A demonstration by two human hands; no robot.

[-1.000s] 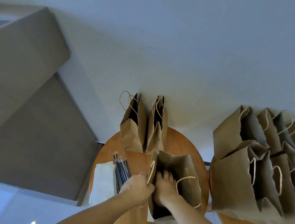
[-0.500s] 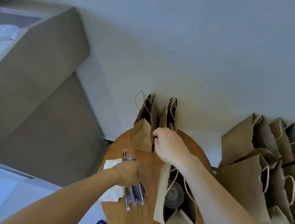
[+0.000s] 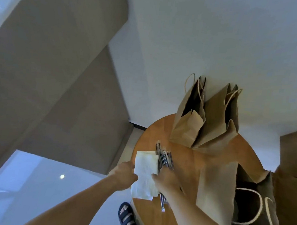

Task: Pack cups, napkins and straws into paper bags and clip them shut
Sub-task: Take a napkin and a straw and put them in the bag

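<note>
A stack of white napkins (image 3: 145, 172) lies at the left edge of the round wooden table (image 3: 189, 167). My left hand (image 3: 123, 175) grips the stack's left side. From the right, my right hand (image 3: 168, 180) touches the napkins and covers part of a bundle of dark wrapped straws (image 3: 164, 158) lying beside them. An open paper bag (image 3: 240, 199) with rope handles stands at the near right; its inside is dark. Two more open paper bags (image 3: 205, 120) stand at the table's far side against the wall.
More brown bags (image 3: 293, 159) stand at the right edge of the view. A grey sofa (image 3: 48, 86) fills the left. My sandalled foot (image 3: 127, 217) is on the floor beside the table's near left edge.
My right hand has come back from the far bags to the napkins and straws. My left hand has shifted from the straws to the napkin stack's left side. The view has turned left.
</note>
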